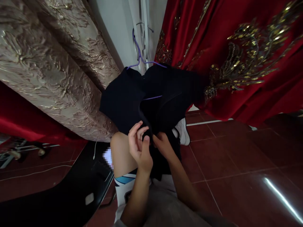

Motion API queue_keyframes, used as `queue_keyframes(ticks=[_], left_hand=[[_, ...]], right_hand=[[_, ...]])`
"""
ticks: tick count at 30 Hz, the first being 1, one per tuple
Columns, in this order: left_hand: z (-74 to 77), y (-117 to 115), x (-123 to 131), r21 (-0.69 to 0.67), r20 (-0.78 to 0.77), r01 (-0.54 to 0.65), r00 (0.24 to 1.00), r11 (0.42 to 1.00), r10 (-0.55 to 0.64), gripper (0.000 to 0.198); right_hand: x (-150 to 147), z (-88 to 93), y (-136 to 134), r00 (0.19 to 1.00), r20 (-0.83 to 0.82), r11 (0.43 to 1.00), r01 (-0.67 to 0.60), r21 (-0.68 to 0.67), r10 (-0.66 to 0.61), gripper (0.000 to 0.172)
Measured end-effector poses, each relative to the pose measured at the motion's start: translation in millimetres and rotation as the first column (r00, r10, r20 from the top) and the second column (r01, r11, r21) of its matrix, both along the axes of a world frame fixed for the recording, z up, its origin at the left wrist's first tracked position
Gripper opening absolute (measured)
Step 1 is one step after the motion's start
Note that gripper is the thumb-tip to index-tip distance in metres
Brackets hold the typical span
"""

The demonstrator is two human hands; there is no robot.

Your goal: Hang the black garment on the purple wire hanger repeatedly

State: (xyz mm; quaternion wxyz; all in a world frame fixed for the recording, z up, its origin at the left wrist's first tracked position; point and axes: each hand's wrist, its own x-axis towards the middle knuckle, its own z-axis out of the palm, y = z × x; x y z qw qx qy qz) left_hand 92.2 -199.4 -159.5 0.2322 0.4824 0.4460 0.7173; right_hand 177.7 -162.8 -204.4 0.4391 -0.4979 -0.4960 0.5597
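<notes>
A black garment hangs on a purple wire hanger in front of me, draped down over my raised knee. My left hand pinches a fold of the black fabric near its lower edge, fingers curled around it. My right hand grips the same fabric just to the right, partly hidden in the cloth. The two hands almost touch.
A beige embossed drape hangs at left, and a red gown with gold sequins at right. A black chair seat with a phone and white cable sits at lower left. My white shoe rests on the dark red tile floor.
</notes>
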Motion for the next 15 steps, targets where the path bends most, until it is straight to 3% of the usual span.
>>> queue_keyframes(ticks=[2,6,8,11,15], left_hand=[[-7.1,4.3,-5.0,-0.024,0.065,0.036,0.997,0.999,-0.035,0.036],[-14.5,11.1,-24.2,-0.089,0.164,0.032,0.986,0.996,-0.017,0.015],[-16.9,13.3,-36.3,-0.174,0.082,0.086,0.994,0.981,-0.072,0.012],[-22.0,14.5,-49.0,-0.330,-0.066,0.236,0.960,0.914,-0.272,0.023],[-29.9,12.3,-47.7,-0.391,-0.152,0.298,0.912,0.871,-0.380,0.020]], right_hand=[[5.3,5.0,-2.7,0.997,0.064,0.999,-0.043,0.012,0.042,0.040],[3.3,12.7,-5.2,0.998,0.017,0.998,0.059,0.016,-0.059,0.044],[-0.9,12.5,-6.2,0.993,-0.053,0.995,0.102,-0.017,-0.103,0.048],[-4.5,8.3,-7.2,0.985,-0.118,0.991,0.123,-0.046,-0.128,0.053],[-2.3,3.4,-7.5,0.988,-0.107,0.994,0.111,-0.017,-0.112,0.055]])
